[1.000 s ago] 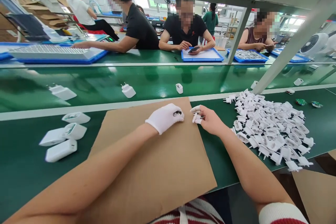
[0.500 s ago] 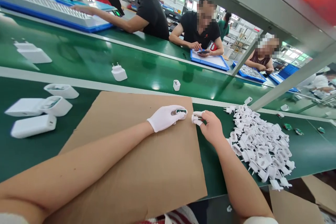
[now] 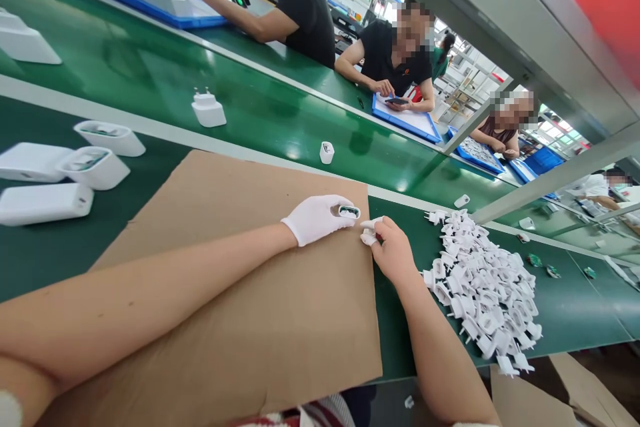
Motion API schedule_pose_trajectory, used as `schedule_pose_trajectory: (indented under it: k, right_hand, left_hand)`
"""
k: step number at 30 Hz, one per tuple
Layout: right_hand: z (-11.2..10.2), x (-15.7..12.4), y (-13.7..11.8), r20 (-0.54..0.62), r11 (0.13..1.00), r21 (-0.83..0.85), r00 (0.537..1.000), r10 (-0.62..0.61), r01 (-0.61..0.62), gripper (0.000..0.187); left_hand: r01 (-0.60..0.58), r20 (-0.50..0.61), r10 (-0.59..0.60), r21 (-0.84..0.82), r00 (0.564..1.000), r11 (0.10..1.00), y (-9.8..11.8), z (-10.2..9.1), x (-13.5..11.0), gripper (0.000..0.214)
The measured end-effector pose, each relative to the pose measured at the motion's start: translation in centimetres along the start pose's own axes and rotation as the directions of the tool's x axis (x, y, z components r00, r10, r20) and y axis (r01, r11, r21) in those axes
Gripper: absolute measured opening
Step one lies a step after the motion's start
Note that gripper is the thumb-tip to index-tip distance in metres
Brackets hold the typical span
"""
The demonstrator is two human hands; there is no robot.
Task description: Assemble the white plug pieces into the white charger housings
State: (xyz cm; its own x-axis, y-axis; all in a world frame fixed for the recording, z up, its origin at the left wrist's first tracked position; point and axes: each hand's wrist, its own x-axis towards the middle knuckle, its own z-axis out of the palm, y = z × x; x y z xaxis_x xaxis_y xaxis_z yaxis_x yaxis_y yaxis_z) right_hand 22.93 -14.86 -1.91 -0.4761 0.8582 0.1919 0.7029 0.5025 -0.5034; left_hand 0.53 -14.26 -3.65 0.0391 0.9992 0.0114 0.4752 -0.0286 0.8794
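Note:
My left hand (image 3: 316, 219), in a white glove, is closed around a white charger housing (image 3: 349, 212). The housing's open end faces up and right and shows a green circuit board inside. Just to its right, my right hand (image 3: 387, 240) has white covers on its fingertips. Its thumb and fingers pinch a small white plug cap (image 3: 369, 234), mostly hidden by the fingertips. A small gap separates the cap from the housing. Both hands are over the right edge of a cardboard sheet (image 3: 240, 287).
A heap of white plug caps (image 3: 487, 287) lies right of my right arm. Several white housings (image 3: 97, 163) stand at the left. On the green belt are an assembled charger (image 3: 209, 111) and a small housing (image 3: 327, 153). Co-workers sit opposite; a slanted metal post (image 3: 540, 170) rises at right.
The view has shifted, so the bench items sit differently in frame. My right hand has turned slightly, its fingertips closer together. My left hand still holds the housing.

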Motion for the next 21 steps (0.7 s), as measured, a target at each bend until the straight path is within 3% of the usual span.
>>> schedule_pose_trajectory:
  k: [3,6,9,14,18,21]
  right_hand:
    - [0.1,0.6,1.0,-0.076,0.977,0.198,0.993,0.092,-0.076,0.032]
    - [-0.2,1.2,1.1,-0.187,0.899,0.392,0.94,0.285,-0.194,0.044]
    - [-0.4,1.4,-0.1,-0.274,0.862,0.487,0.911,0.308,-0.144,0.039]
    - [0.0,1.2,-2.4,-0.23,0.965,0.258,0.973,0.019,0.043,0.021]
    - [0.0,1.2,-2.6,-0.127,0.993,-0.001,0.985,-0.114,0.114,0.034]
    - [-0.1,1.2,-2.6,-0.122,0.981,-0.13,0.979,-0.163,0.147,0.041]
  left_hand:
    - [0.002,0.016,-0.002,-0.008,1.0,1.0,0.1,0.0,-0.1,0.038]
    - [0.009,0.039,-0.009,0.004,0.999,1.0,0.6,0.2,-0.3,0.038]
    - [0.032,0.077,-0.033,0.014,0.996,0.999,1.2,0.6,-0.6,0.038]
    - [0.042,0.094,-0.042,0.002,0.995,0.999,1.4,1.1,-0.8,0.034]
    - [-0.03,0.111,0.033,-0.029,0.993,0.999,0.9,1.4,-0.6,0.033]
    - [-0.061,0.126,0.061,-0.007,0.99,0.998,0.8,1.4,-0.5,0.031]
